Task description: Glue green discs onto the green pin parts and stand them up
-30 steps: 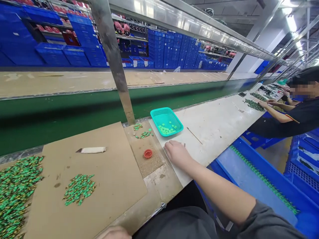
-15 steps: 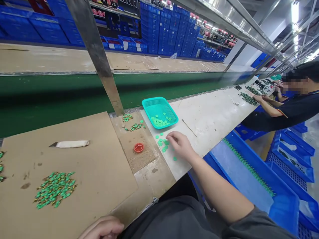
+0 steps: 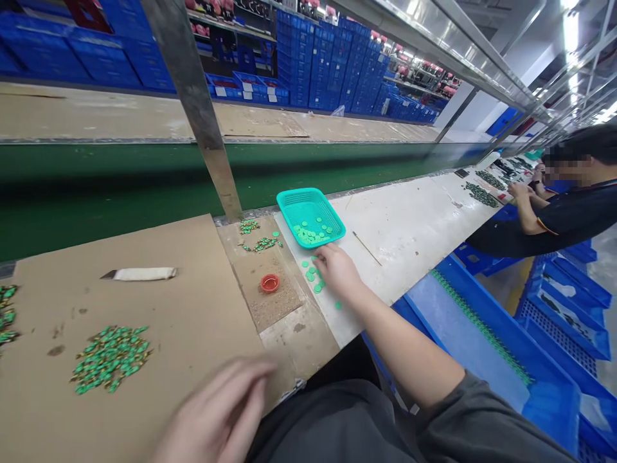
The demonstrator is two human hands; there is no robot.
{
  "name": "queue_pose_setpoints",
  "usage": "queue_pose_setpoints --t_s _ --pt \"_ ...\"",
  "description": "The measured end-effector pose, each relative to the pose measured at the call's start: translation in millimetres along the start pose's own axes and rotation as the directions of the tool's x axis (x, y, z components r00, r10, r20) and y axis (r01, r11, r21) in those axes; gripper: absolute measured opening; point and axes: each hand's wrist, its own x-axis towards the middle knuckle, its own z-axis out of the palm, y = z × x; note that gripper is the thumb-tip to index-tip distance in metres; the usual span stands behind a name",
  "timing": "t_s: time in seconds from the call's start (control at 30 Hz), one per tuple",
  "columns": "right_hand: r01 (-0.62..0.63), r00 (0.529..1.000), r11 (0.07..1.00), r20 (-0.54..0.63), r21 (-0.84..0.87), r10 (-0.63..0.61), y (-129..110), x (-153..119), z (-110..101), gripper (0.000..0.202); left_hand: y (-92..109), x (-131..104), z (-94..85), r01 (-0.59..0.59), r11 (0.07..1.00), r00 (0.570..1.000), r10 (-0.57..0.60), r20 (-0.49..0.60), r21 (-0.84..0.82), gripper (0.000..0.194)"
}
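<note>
My right hand is over the white tabletop, just below the front rim of a turquoise basket. Its fingers are drawn together by the loose green discs; what they pinch, if anything, is hidden. More pale green discs lie inside the basket. Blurred by motion, my left hand hovers above the near edge of the cardboard, its finger state unclear. Left of it is a heap of small green and gold pieces. A small red dish stands between the cardboard and the discs.
A knife with a wrapped handle lies on the cardboard sheet. Smaller piles of green pieces sit near the metal post. A thin stick lies right of the basket. Blue crates stand below; a co-worker works at far right.
My left hand has risen and moved right, up from the bottom edge. My right hand has shifted slightly up and left among the discs, closer to the basket.
</note>
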Motion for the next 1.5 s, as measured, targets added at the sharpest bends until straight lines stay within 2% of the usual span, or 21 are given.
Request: queue_pose_setpoints --t_s 0.03,0.07,0.13,0.2,0.27,0.3,0.37,0.43,0.53,0.7,0.77,0.83,0.9,0.93,1.0,1.1,1.2,1.3,1.4,1.5 --pt "-0.002 1.0 1.0 -0.007 0.01 0.002 2.1 -0.6 -1.0 0.012 8.1 29.2 -4.5 -0.066 0.997 0.997 0.065 0.038 0.05 0.036" --pt "-0.003 1.0 1.0 -0.016 0.021 0.003 4.1 -2.3 -2.8 0.01 16.4 61.5 -8.6 -0.086 0.986 0.991 0.07 0.115 0.141 0.039" --pt "0.007 0.999 0.999 -0.038 0.048 -0.005 8.1 -9.9 -8.4 0.01 32.6 129.0 -11.9 -0.086 0.905 0.956 -0.044 0.291 0.417 0.043" --pt "0.033 0.998 0.997 -0.059 0.076 -0.028 12.0 -22.7 -15.5 0.013 45.1 188.4 -5.5 -0.146 0.865 0.922 -0.057 0.382 0.481 0.035" --pt "0.065 0.996 0.993 -0.066 0.098 -0.058 16.2 -39.4 -21.9 0.016 51.1 229.1 9.4 -0.199 0.834 0.88 -0.079 0.468 0.515 0.023" --pt "0.079 0.995 0.991 -0.066 0.106 -0.073 18.4 -48.5 -24.1 0.018 51.6 241.7 18.3 -0.213 0.817 0.86 -0.102 0.499 0.535 0.02" --pt "0.103 0.993 0.988 -0.063 0.114 -0.096 23.6 -65.8 -26.6 0.02 49.1 254.0 35.4 -0.228 0.787 0.827 -0.154 0.541 0.573 0.028" --pt "0.118 0.991 0.987 -0.072 0.108 -0.11 29.9 -79.6 -27.3 0.022 44.6 256.2 48.4 -0.229 0.763 0.804 -0.201 0.559 0.604 0.037" --pt "0.131 0.987 0.988 -0.103 0.081 -0.122 39.7 -91.6 -27.4 0.02 39.8 256.6 58.5 -0.216 0.748 0.79 -0.244 0.563 0.628 0.04" --pt "0.183 0.979 0.982 -0.104 0.046 -0.178 49.1 -105.2 -28.6 0.016 42.3 258.1 56.1 -0.165 0.772 0.81 -0.249 0.531 0.613 0.037" --pt "0.197 0.976 0.979 -0.103 0.046 -0.191 49.6 -111.0 -29.6 0.014 46.4 247.6 52.8 -0.14 0.805 0.825 -0.227 0.518 0.576 0.034" --pt "0.193 0.976 0.98 -0.115 0.049 -0.186 47.9 -113.0 -29.8 0.015 50.4 226.6 52.0 -0.126 0.856 0.829 -0.187 0.527 0.502 0.024" --pt "0.19 0.976 0.98 -0.12 0.051 -0.183 43.1 -107.8 -27.7 0.018 52.3 198.4 55.3 -0.121 0.905 0.826 -0.135 0.547 0.407 0.016" --pt "0.196 0.975 0.979 -0.114 0.051 -0.189 39.4 -102.3 -25.8 0.018 51.9 183.9 58.3 -0.119 0.921 0.831 -0.113 0.544 0.372 0.022" --pt "0.224 0.972 0.973 -0.083 0.047 -0.22 29.8 -87.2 -20.8 0.017 48.5 158.7 65.2 -0.11 0.938 0.862 -0.075 0.501 0.33 0.032" --pt "0.278 0.961 0.96 -0.019 0.038 -0.277 14.7 -64.4 -14.5 0.012 39.9 136.0 70.4 -0.082 0.948 0.919 -0.047 0.392 0.307 0.034" --pt "0.306 0.951 0.951 0.037 0.037 -0.307 6.1 -53.6 -12.8 0.01 33.4 127.4 63.6 -0.025 0.951 0.962 -0.061 0.265 0.309 0.038" --pt "0.298 0.952 0.954 0.06 0.046 -0.3 4.7 -54.3 -13.3 0.011 32.0 125.1 50.5 0.044 0.943 0.978 -0.108 0.178 0.33 0.042" --pt "0.279 0.957 0.958 0.068 0.06 -0.283 4.8 -57.4 -13.2 0.011 34.7 127.5 42.3 0.084 0.928 0.972 -0.156 0.176 0.363 0.043" --pt "0.27 0.959 0.96 0.07 0.078 -0.276 4.7 -58.8 -13.8 0.011 40.1 134.3 44.9 0.094 0.904 0.956 -0.199 0.216 0.417 0.044"
